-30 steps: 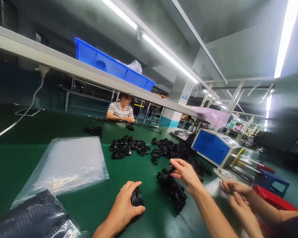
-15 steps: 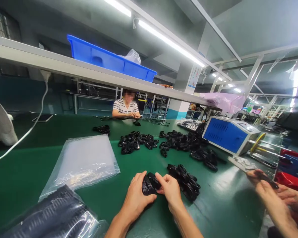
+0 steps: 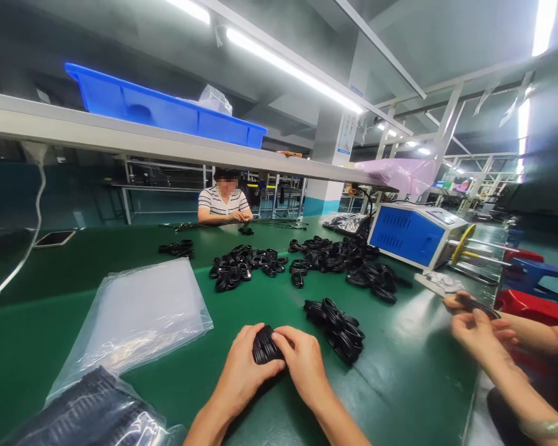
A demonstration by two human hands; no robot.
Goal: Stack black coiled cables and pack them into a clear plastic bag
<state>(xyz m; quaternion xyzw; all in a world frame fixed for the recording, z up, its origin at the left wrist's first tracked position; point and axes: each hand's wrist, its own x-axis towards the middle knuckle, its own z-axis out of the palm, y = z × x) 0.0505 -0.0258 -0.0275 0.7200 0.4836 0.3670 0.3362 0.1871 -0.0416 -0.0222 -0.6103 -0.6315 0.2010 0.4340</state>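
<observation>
Between my two hands is a coiled black cable bundle [image 3: 265,347], close above the green tabletop. My left hand [image 3: 242,365] wraps its left side, thumb along the lower edge. From the right, my right hand [image 3: 302,356] grips the bundle with thumb and fingers close together; part of the bundle is hidden behind the fingers. Just right of my hands lies a pile of coiled black cables [image 3: 337,328]. Farther back are more coiled cables [image 3: 235,266] and another heap of them [image 3: 325,254].
Clear plastic bags [image 3: 139,303] lie at left, a filled bag of black items [image 3: 88,415] in front of them. A blue-and-white machine [image 3: 413,235] stands back right. At right, a co-worker's hands [image 3: 478,322] hold a black cable. Another person [image 3: 225,201] sits opposite. A shelf [image 3: 167,139] carries a blue bin [image 3: 167,111].
My right hand has closed in against the bundle, and the cable part it held up now sits with the rest. The camera view has turned slightly right.
</observation>
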